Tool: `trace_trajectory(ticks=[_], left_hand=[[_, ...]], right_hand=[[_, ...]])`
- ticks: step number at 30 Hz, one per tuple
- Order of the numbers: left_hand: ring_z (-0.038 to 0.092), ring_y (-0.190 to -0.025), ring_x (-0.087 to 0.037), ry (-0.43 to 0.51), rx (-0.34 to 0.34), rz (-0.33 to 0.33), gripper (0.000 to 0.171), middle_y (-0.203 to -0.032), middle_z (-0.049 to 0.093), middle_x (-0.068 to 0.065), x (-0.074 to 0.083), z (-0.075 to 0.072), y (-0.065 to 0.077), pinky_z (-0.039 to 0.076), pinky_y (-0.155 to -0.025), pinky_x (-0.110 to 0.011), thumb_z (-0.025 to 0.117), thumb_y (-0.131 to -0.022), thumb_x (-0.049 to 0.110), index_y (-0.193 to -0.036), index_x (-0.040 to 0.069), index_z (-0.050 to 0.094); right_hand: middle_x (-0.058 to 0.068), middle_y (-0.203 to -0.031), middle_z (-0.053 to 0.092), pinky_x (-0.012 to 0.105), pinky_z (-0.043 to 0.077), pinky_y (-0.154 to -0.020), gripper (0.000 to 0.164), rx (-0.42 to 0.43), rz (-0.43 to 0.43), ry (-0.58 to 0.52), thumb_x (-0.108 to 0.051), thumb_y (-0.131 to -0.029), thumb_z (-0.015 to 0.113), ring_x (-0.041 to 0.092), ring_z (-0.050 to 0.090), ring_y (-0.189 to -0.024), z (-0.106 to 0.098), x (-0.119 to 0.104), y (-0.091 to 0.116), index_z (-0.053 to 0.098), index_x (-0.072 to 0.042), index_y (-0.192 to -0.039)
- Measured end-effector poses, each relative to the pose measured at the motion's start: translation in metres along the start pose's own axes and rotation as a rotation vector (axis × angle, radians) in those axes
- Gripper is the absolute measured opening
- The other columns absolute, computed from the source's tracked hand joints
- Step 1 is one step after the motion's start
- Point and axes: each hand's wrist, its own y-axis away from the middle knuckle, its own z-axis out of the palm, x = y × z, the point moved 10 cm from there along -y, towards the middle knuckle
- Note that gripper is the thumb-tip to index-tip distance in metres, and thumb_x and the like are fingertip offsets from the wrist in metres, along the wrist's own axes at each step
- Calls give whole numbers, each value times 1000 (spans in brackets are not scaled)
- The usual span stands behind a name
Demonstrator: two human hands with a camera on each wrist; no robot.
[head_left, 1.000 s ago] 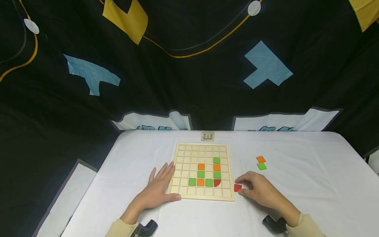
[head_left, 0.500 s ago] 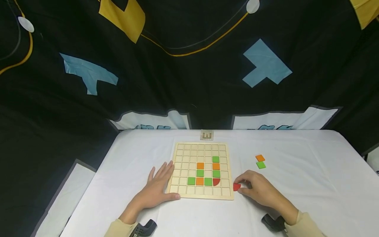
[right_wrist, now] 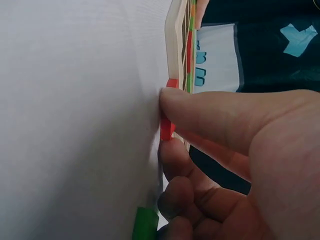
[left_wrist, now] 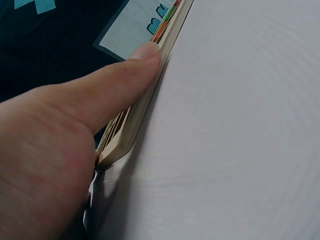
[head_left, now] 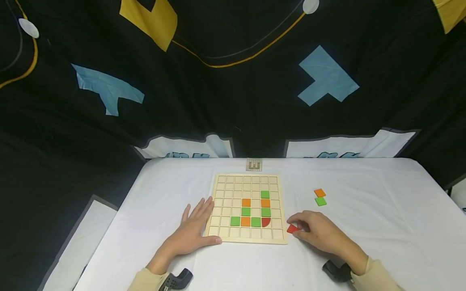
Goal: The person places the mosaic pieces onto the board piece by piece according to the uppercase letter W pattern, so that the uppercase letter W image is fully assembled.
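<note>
A square wooden grid board (head_left: 228,187) lies on the white table, with several green and orange square tiles and a red quarter-round tile (head_left: 266,222) in its cells. My left hand (head_left: 191,232) rests spread at its left side; in the left wrist view the thumb (left_wrist: 147,55) lies on the board's edge. Just off the board's lower right side, my right hand (head_left: 320,232) pinches a loose red tile (head_left: 291,228) between thumb and forefinger, low at the tabletop. That tile (right_wrist: 166,131) shows edge-on in the right wrist view, partly hidden by the thumb.
Right of the board lie an orange tile (head_left: 319,192) and a green tile (head_left: 320,201), close together. A small patterned card (head_left: 254,164) sits behind the board. Behind the table hangs a black cloth (head_left: 233,109) with blue and yellow shapes.
The loose red tile has turned between my right thumb and forefinger, still beside the board. My left hand has stayed in place on the board. The head view has shifted slightly.
</note>
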Motion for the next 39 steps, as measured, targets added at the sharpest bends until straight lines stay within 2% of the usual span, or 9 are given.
trace_trajectory(ticks=[5, 11, 19, 28, 39], left_hand=[[3, -154, -35, -1, 1, -1, 112, -168, 11, -11, 0, 0, -1, -9, -117, -63, 68, -82, 67, -159, 2, 20], [2, -154, -35, 3, 1, 2, 113, -168, 10, -11, 0, 0, -1, -10, -117, -63, 68, -82, 67, -160, 2, 19], [3, -154, -35, -2, 5, 2, 113, -168, 10, -11, -1, -1, -1, -9, -117, -63, 67, -82, 68, -159, 2, 19], [1, -154, -34, -2, -6, -9, 114, -168, 9, -10, -2, 1, -1, -10, -117, -63, 67, -82, 69, -160, 2, 18], [2, -154, -34, -2, -7, -2, 113, -168, 9, -10, -1, 1, 0, -10, -117, -63, 67, -82, 68, -160, 2, 19]], right_hand=[[-10, -73, 51, 24, 42, -60, 18, 8, 24, 21, -11, -85, 79, 9, 48, -71, -2, 1, 0, 74, -18, -101], [-10, -82, 57, 27, 47, -68, 25, -3, 65, 31, -11, -79, 84, 12, 50, -79, -5, 5, 0, 75, -17, -102], [-9, -87, 62, 29, 51, -72, 23, -34, 50, 0, -11, -79, 85, 12, 53, -82, -8, 4, 1, 75, -14, -99], [-7, -99, 69, 39, 54, -83, 23, 28, 62, 42, -15, -82, 84, 12, 58, -89, -12, 6, -2, 75, -14, -102], [-10, -97, 69, 32, 53, -75, 22, 98, 37, 23, -15, -82, 84, 10, 57, -84, -18, -4, 1, 76, -17, -102]])
